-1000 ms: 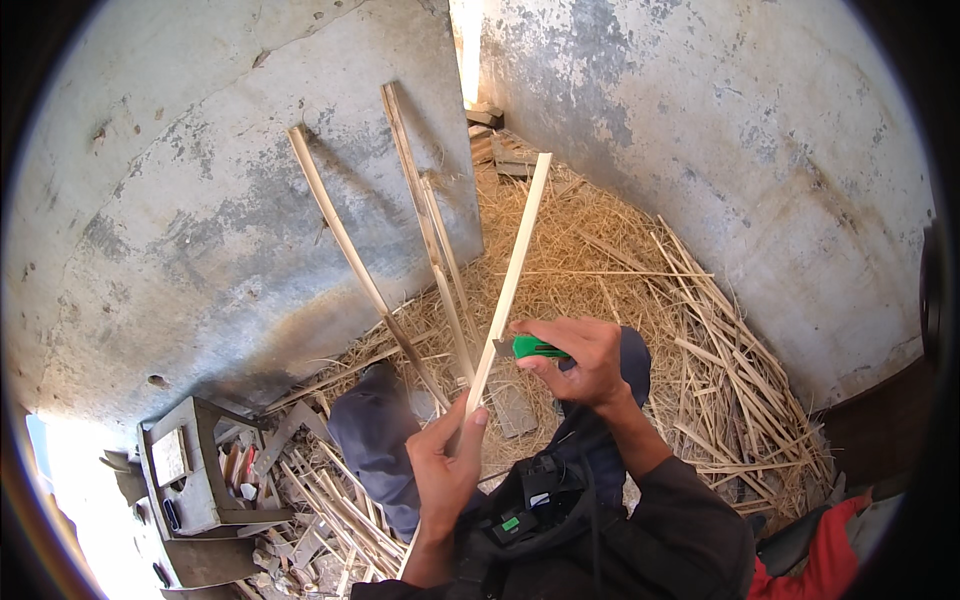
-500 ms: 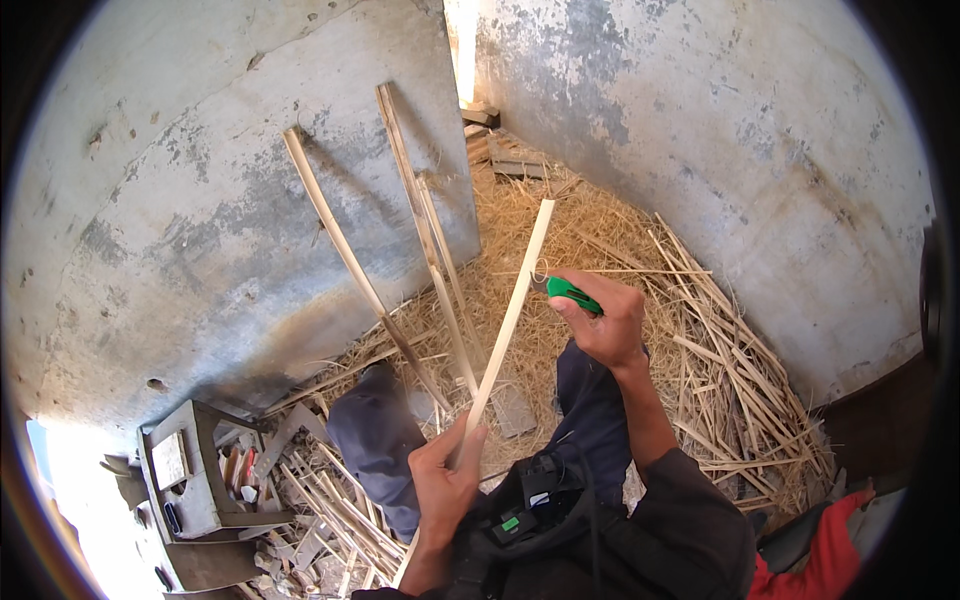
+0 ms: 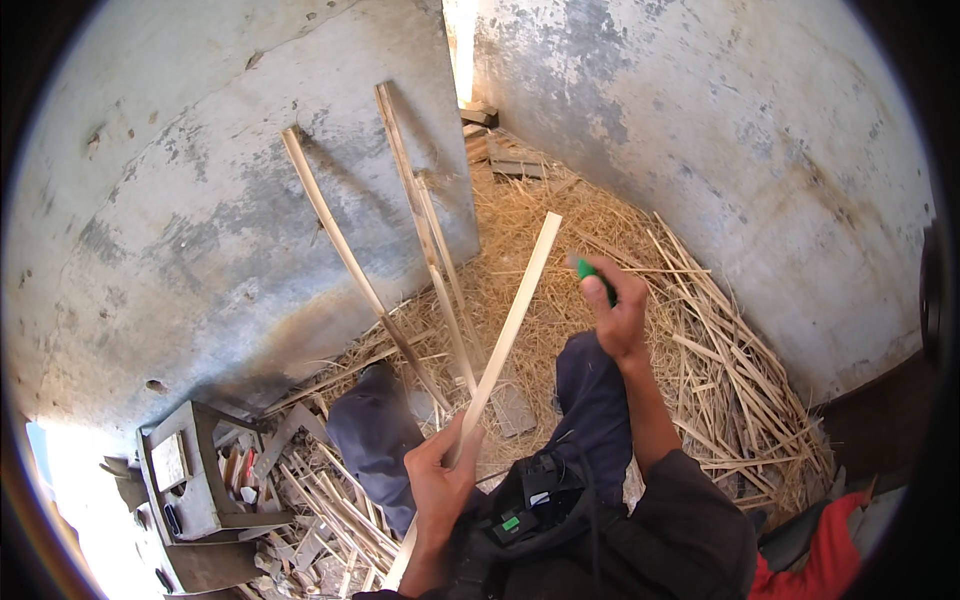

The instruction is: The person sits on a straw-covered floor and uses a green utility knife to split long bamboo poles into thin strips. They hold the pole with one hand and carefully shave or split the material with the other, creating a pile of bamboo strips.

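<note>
My left hand (image 3: 440, 472) is closed round the lower part of a long pale wooden strip (image 3: 515, 316), which slants up and away from me to the right. Its lower end runs back past my left wrist. In my right hand (image 3: 619, 305) is a green utility knife (image 3: 594, 281), held off to the right of the strip and apart from it. The blade end points up and left and is blurred.
Three wooden strips (image 3: 338, 243) lean on the left wall. Shavings (image 3: 550, 260) cover the floor, with a heap of thin strips (image 3: 740, 400) at right. A grey wooden stool (image 3: 200, 500) holding small items lies lower left, beside more strips (image 3: 340, 515). Red cloth (image 3: 825, 560) shows lower right.
My right hand with the utility knife has moved right, away from the strip. The curl of shaving at the blade no longer shows there. The strip's far end has shifted slightly right and down.
</note>
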Tool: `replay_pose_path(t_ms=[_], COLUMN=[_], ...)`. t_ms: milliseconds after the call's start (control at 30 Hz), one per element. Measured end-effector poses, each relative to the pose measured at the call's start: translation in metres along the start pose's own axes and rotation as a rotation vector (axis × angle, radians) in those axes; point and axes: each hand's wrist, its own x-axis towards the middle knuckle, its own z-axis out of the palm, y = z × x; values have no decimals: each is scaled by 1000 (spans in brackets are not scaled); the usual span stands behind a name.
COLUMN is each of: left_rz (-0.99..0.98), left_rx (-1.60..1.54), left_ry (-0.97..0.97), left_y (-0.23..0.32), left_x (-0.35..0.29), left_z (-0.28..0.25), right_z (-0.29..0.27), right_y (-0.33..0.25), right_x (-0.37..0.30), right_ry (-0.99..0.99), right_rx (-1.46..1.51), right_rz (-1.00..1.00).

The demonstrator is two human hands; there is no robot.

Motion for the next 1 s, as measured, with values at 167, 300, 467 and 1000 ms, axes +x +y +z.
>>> replay_pose_path(t_ms=[167,300,467,1000], left_rz=[20,63,106,-30], left_rx=[18,5,22,-49], left_ry=[48,78,86,13], left_y=[10,13,18,22], left_x=[12,17,19,9], left_z=[4,5,4,2], right_z=[24,32,34,28], right_y=[-34,-44,-46,-37], right_x=[-29,-43,-45,-32], right_ry=[-234,-317,-277,-109], right_rx=[58,-15,-49,-149], right_rz=[-214,-320,-356,-346])
